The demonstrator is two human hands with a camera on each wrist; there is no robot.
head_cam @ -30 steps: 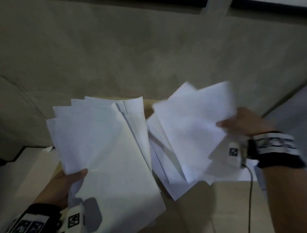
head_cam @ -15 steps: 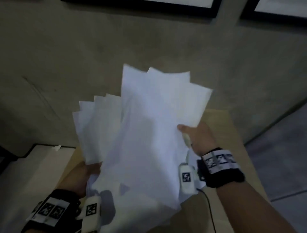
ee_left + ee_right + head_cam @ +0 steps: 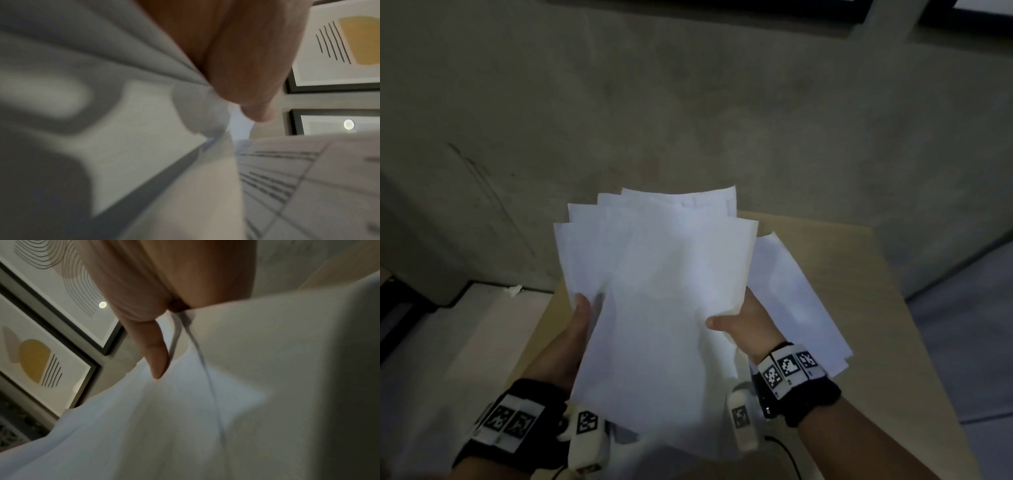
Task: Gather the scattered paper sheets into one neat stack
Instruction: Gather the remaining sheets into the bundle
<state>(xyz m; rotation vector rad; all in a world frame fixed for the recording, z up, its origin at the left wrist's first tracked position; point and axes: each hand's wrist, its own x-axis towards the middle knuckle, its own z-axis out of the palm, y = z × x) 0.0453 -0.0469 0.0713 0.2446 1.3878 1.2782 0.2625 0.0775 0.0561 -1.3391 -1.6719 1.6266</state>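
A bundle of several white paper sheets (image 3: 654,291) is held up above a light wooden table (image 3: 859,274), its top edges fanned and uneven. My left hand (image 3: 580,318) grips the bundle's left edge, thumb on top. My right hand (image 3: 736,318) grips its right edge, thumb lying across the front sheet. A few more white sheets (image 3: 791,291) lie flat on the table to the right, under and behind my right hand. In the left wrist view my thumb (image 3: 236,73) presses on the paper (image 3: 123,146). The right wrist view has my thumb (image 3: 152,344) on the white sheets (image 3: 205,418).
A grey concrete wall (image 3: 688,102) rises behind the table. Framed prints (image 3: 339,45) hang on it. A pale low surface (image 3: 465,335) lies left of the table, and grey floor (image 3: 962,325) to the right. A black cable (image 3: 787,452) trails near my right wrist.
The two separate handfuls of sheets have been brought together into one bundle held by both hands. My right hand moved left and down to the bundle's right edge.
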